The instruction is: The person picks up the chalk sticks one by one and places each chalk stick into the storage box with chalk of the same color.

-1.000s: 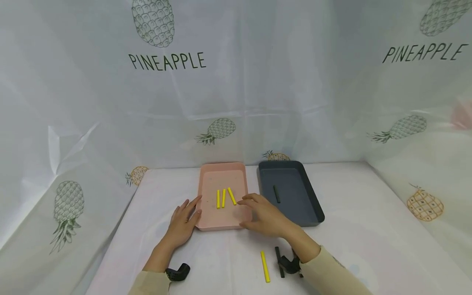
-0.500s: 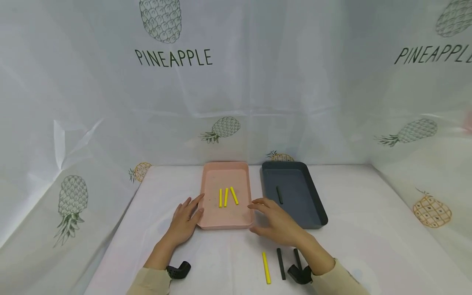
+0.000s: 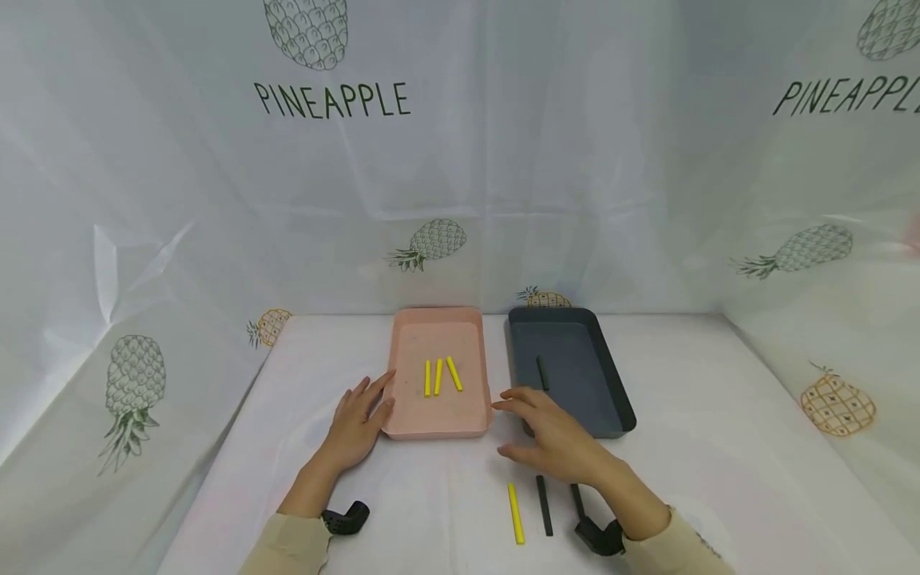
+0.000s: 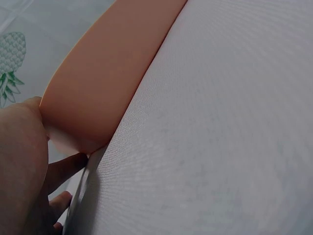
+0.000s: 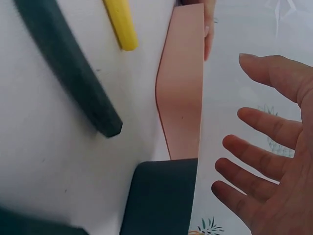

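My left hand [image 3: 354, 426] rests against the left side of a pink tray [image 3: 437, 427], its fingertips at the rim. The left wrist view shows the thumb by the corner of the tray wall [image 4: 93, 83]. Three short yellow sticks [image 3: 438, 377] lie inside that tray. My right hand [image 3: 549, 435], fingers spread and holding nothing, hovers by the front left corner of a dark grey tray [image 3: 618, 399]. One dark green stick [image 3: 542, 373] lies in the grey tray. Nearer me on the table are a yellow stick [image 3: 516, 513] and a dark green stick [image 3: 544, 505].
Another dark green stick [image 3: 577, 500] lies partly hidden behind the black wrist camera [image 3: 600, 537] on my right arm. A white pineapple-print sheet [image 3: 589, 160] hangs behind the table and at its sides. The two trays stand side by side near the back edge.
My right hand has drawn away from the pink tray's right side, moving right and a little toward me. My left hand stays at the tray's left side. The sticks keep their places.
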A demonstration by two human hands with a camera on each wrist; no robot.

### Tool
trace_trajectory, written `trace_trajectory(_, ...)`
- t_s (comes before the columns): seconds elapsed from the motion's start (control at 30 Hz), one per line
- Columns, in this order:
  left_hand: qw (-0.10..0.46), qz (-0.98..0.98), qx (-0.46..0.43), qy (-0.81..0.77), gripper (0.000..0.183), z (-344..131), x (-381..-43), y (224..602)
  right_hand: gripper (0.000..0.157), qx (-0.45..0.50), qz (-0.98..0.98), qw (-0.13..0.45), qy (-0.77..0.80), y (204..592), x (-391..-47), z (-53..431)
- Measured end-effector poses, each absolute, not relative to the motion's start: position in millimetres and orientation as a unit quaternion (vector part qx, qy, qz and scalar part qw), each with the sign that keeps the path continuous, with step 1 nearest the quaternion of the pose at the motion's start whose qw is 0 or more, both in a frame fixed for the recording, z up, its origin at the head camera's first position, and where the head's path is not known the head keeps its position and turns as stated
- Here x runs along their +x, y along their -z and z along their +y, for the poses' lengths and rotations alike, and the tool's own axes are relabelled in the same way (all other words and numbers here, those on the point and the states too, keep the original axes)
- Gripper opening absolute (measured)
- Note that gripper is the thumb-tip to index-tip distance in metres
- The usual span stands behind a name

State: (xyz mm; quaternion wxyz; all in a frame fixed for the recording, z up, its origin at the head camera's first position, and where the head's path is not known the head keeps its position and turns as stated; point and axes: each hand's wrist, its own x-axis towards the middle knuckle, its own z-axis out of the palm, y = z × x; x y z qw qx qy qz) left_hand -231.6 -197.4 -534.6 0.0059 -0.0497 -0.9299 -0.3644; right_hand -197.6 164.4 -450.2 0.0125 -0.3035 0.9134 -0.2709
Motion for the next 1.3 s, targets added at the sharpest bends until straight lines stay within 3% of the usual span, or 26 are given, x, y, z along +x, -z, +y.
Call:
trace_trajectory(0.63,0.003,-0.928,-0.048,0.369,0.053,-198,-232,534,0.061,-0.316,0.926,0.042,0.2,447,-176,180)
trace_trajectory(1.3,0.009,-0.926,-0.054,0.373,0.053,-199,-233,535,0.084,-0.348,0.917,0.104,0.164,459,-151,177)
